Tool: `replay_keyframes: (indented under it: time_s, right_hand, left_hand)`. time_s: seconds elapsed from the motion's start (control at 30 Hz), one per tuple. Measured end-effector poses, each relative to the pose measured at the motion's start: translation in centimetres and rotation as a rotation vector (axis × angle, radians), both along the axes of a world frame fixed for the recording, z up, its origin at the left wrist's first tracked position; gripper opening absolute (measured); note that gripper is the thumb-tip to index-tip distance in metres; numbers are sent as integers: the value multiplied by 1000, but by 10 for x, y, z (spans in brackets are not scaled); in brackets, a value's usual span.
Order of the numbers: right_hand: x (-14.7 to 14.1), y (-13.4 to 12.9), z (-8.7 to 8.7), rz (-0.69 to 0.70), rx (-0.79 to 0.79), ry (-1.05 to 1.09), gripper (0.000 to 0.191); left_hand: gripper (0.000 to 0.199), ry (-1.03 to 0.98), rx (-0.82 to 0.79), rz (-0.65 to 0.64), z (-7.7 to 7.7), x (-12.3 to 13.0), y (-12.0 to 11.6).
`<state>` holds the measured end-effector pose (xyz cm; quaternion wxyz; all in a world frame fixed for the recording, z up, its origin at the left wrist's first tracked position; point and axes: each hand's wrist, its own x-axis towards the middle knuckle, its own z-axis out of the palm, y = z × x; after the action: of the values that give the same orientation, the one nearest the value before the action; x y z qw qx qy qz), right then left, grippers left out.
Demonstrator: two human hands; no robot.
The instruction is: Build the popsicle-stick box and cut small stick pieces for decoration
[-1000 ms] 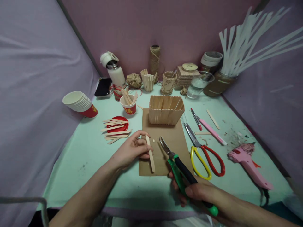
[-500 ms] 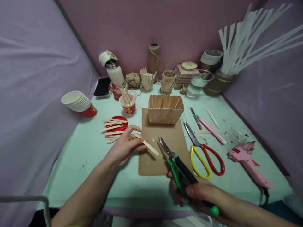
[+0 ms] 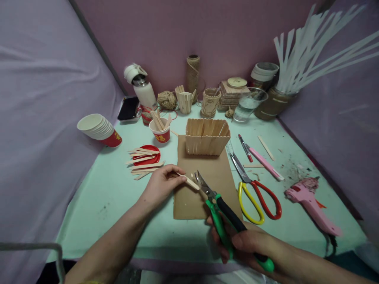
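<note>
Between thumb and fingers, my left hand [image 3: 166, 181] pinches a flat wooden craft stick [image 3: 192, 183], whose free end points right and toward me. My right hand [image 3: 237, 240] is wrapped round the green-and-black handles of a pair of pruning shears [image 3: 217, 209]. The blades of the shears are parted, with their tips just right of the stick's free end. Beneath both lies a brown cardboard sheet [image 3: 192, 207]. At its far end stands a box made of wooden sticks [image 3: 207, 145]. Left of my left hand, several sticks lie over a red lid [image 3: 156, 149].
Scissors with red and yellow handles [image 3: 251, 197], a pink cutter [image 3: 265, 162] and a pink glue gun [image 3: 314, 205] lie to the right. A paper cup of sticks [image 3: 162, 136] and stacked paper cups [image 3: 99, 129] are on the left. A glass of water [image 3: 245, 108] stands at the back.
My left hand has turned and closed its fingers more around the craft stick. The shears' blades have opened wider and shifted slightly left, nearer the stick's end.
</note>
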<state>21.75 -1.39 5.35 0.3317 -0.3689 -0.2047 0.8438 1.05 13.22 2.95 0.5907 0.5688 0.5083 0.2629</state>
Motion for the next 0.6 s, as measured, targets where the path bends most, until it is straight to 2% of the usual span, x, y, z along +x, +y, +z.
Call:
replay_keyframes:
  time_s: [0.13,0.27,0.33,0.43,0.53,0.6]
  right_hand:
    - [0,-1,-4,-43,-27,90,33]
    - [1,-3,-6,-82,-58,162,40]
    - [2,-4,-7,-92,-79,201,42]
    - [3,-5,-7,-108,-92,215,43]
    - [3,-4,-6,-102,-35,205,42]
    - [3,-3,-5,-92,-1,188,43]
  left_hand:
    - [20,149,186,-100,-7,-1,-1]
    - [15,362,417,-230,-10,-2,-2]
    - [8,457,543,-259,-9,-3,-3]
    - [11,567,694,-270,-8,-5,-3]
    - [17,671,786,-264,-6,-6,-3]
    - [21,690,769,-277,-4,-6,-3]
